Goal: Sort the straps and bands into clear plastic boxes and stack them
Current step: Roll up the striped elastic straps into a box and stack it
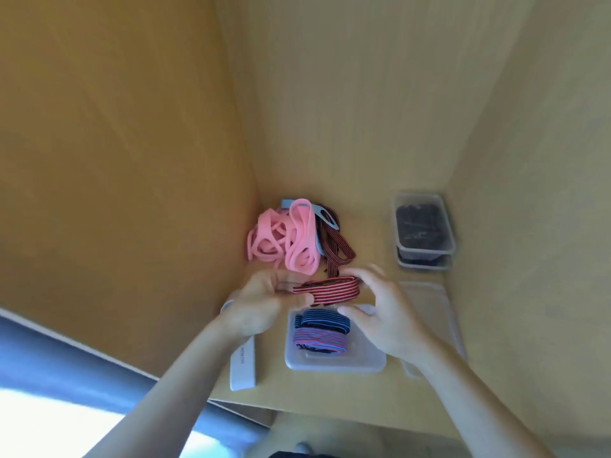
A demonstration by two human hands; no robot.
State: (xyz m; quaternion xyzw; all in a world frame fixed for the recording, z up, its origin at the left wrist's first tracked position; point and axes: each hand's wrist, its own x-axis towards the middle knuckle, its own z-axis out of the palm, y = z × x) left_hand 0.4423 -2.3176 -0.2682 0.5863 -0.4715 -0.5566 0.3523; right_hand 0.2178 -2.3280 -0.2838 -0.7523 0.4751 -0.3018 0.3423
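My left hand [264, 302] pinches the red-striped band [327, 289] | my right hand [380, 312] curls round its other end so the folds hold | just above the clear box [330, 366]

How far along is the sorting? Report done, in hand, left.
Done: two filled boxes stand stacked back right; two folded bands lie in the front box. In hand: left hand and right hand hold a red striped band. Left: the pink pile and striped straps behind.

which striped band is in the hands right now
The red-and-black band, folded and held between the left hand and right hand; the blue band and purple band lie in the box.
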